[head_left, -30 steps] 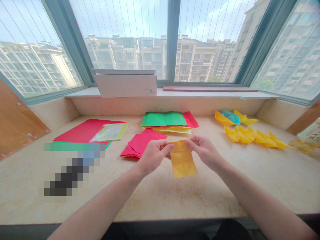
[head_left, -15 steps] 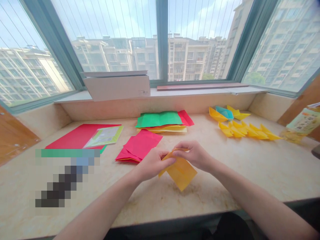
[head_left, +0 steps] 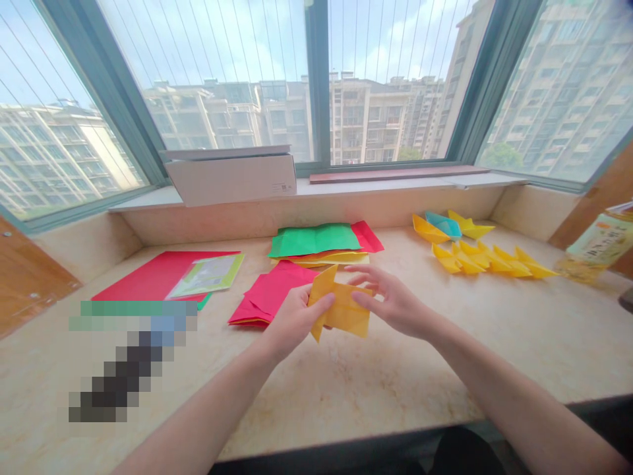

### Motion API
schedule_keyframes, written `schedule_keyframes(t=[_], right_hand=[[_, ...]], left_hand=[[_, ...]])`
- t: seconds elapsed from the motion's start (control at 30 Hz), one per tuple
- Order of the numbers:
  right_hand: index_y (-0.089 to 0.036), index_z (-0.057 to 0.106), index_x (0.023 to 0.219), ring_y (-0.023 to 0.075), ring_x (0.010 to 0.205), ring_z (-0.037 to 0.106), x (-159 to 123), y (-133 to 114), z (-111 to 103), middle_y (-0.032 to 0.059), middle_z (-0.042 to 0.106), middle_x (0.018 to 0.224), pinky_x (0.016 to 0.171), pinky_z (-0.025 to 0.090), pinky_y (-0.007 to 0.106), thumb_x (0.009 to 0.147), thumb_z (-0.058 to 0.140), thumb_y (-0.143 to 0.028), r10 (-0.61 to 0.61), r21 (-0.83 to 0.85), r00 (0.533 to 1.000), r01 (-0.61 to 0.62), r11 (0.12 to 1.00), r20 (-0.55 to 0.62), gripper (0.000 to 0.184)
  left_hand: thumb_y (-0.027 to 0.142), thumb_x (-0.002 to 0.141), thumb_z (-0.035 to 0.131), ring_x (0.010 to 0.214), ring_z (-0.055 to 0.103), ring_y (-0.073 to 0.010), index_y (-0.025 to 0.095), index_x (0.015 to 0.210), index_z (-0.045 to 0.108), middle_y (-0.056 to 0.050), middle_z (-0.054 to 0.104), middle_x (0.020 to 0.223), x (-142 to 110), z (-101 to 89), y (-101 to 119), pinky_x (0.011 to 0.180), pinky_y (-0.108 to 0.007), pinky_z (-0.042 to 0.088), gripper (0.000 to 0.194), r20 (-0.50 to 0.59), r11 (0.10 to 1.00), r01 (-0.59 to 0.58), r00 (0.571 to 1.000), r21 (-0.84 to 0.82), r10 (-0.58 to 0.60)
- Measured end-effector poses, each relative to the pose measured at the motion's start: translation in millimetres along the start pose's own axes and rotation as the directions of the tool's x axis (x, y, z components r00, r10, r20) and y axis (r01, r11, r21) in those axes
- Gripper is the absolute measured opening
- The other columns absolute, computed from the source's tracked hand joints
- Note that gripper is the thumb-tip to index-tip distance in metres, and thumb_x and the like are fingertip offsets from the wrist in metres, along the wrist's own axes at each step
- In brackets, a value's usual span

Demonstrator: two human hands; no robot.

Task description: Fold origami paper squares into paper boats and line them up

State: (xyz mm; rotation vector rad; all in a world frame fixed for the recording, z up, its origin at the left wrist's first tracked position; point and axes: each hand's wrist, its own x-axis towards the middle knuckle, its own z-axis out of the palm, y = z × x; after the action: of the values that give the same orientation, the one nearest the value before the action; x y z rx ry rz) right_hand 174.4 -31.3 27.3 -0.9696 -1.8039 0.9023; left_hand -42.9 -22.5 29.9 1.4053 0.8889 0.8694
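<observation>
Pinching folded yellow paper in left hand over counter, 8 o'clock of yellow boats; touching paper's 3 o'clock edge with right hand, cannot tell if gripping. Match edges before creasing.

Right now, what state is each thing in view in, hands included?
Left hand: closed on yellow paper
Right hand: loosely curled at paper's edge
Yellow paper: creased, partly folded
Pink sheets: loosely stacked
Green sheet: creased, atop a pile
Paper boats: folded, grouped
Red sheet: lying flat
White box: lid slightly raised, seemingly
Labelled container: fill unclear
</observation>
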Motion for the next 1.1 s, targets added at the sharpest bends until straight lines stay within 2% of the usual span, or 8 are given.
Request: schedule_keyframes(t=[0.1, 0.23, 0.3, 0.53, 0.73, 0.9, 1.0, 1.1], right_hand=[[-0.030, 0.059, 0.129, 0.0192, 0.097, 0.067, -2, -6, -11, 0.0063, 0.065, 0.124, 0.086, 0.058, 0.039, 0.092, 0.057, -0.019, -0.105, -0.126, 0.994, 0.107, 0.986, 0.022, 0.039], [-0.027, 0.066, 0.120, 0.0202, 0.107, 0.065, -3, -10, -14, 0.0071, 0.065, 0.124, 0.085, 0.059, 0.035, 0.090, 0.056, -0.015, -0.220, -0.172, 0.971, 0.233, 0.957, 0.092, 0.034], [-0.026, 0.069, 0.116, 0.0201, 0.106, 0.065, -3, -9, -12, 0.0078, 0.064, 0.123, 0.083, 0.060, 0.034, 0.090, 0.056, -0.015, -0.221, -0.188, 0.971, 0.234, 0.954, 0.090, 0.031], [-0.024, 0.071, 0.115, 0.0169, 0.086, 0.068, 1, 4, -10, 0.0087, 0.068, 0.115, 0.079, 0.060, 0.035, 0.092, 0.062, -0.024, -0.217, -0.218, 0.974, 0.226, 0.949, 0.065, 0.025], [-0.023, 0.075, 0.094, 0.0208, 0.100, 0.067, 5, 9, -8, 0.0077, 0.071, 0.108, 0.087, 0.055, 0.037, 0.093, 0.063, -0.030, -0.280, -0.266, 0.960, 0.275, 0.924, 0.019, 0.014], [-0.021, 0.071, 0.089, 0.0190, 0.090, 0.067, 5, 11, 3, 0.0063, 0.073, 0.099, 0.078, 0.055, 0.032, 0.096, 0.056, -0.031, -0.259, -0.284, 0.960, 0.221, 0.933, -0.105, 0.018], [-0.020, 0.069, 0.089, 0.0175, 0.075, 0.067, 5, 12, 10, 0.0038, 0.074, 0.085, 0.071, 0.054, 0.030, 0.096, 0.055, -0.032, -0.207, -0.308, 0.952, 0.132, 0.942, -0.225, 0.020], [-0.020, 0.070, 0.087, 0.0169, 0.070, 0.065, 5, 12, 13, 0.0027, 0.074, 0.080, 0.068, 0.052, 0.029, 0.095, 0.055, -0.034, -0.176, -0.313, 0.939, 0.079, 0.946, -0.297, 0.022]], left_hand=[[0.045, 0.083, 0.069, 0.067, 0.064, -0.0157, 0.011, 0.100, 0.066, -0.009, 0.070, 0.087, 1, -3.4, 3, 0.056, -0.024, 0.051, 0.039, -0.066, 0.999, -0.027, 0.997, -0.019, 0.026], [0.045, 0.082, 0.070, 0.069, 0.065, -0.0163, 0.012, 0.099, 0.065, -0.008, 0.069, 0.087, 3, -5.7, 1, 0.057, -0.025, 0.052, 0.038, -0.121, 0.998, -0.047, 0.992, -0.041, 0.041], [0.045, 0.082, 0.071, 0.068, 0.065, -0.0159, 0.012, 0.099, 0.065, -0.008, 0.070, 0.087, 4, -6.0, 0, 0.057, -0.025, 0.052, 0.038, -0.126, 0.997, -0.050, 0.991, -0.055, 0.043], [0.047, 0.081, 0.070, 0.068, 0.066, -0.0166, 0.013, 0.098, 0.065, -0.008, 0.070, 0.087, 5, -6.9, -2, 0.056, -0.024, 0.052, 0.038, -0.159, 0.998, -0.052, 0.986, -0.047, 0.044], [0.046, 0.081, 0.070, 0.068, 0.066, -0.0160, 0.013, 0.097, 0.066, -0.007, 0.069, 0.085, 4, -4.7, -2, 0.055, -0.023, 0.051, 0.036, -0.119, 0.999, -0.050, 0.992, -0.018, 0.047], [0.046, 0.083, 0.067, 0.059, 0.061, -0.0133, 0.011, 0.094, 0.067, -0.006, 0.067, 0.077, 4, -1.0, -7, 0.049, -0.021, 0.047, 0.037, -0.078, 0.994, -0.055, 0.995, 0.098, 0.063], [0.048, 0.084, 0.066, 0.060, 0.062, -0.0146, 0.012, 0.095, 0.067, -0.006, 0.067, 0.077, 4, 0.4, -11, 0.052, -0.023, 0.049, 0.038, -0.037, 0.987, -0.056, 0.997, 0.148, 0.062], [0.048, 0.084, 0.065, 0.064, 0.062, -0.0150, 0.012, 0.095, 0.068, -0.005, 0.067, 0.079, 4, 0.8, -12, 0.057, -0.024, 0.049, 0.037, -0.011, 0.974, -0.079, 0.996, 0.212, 0.083]])
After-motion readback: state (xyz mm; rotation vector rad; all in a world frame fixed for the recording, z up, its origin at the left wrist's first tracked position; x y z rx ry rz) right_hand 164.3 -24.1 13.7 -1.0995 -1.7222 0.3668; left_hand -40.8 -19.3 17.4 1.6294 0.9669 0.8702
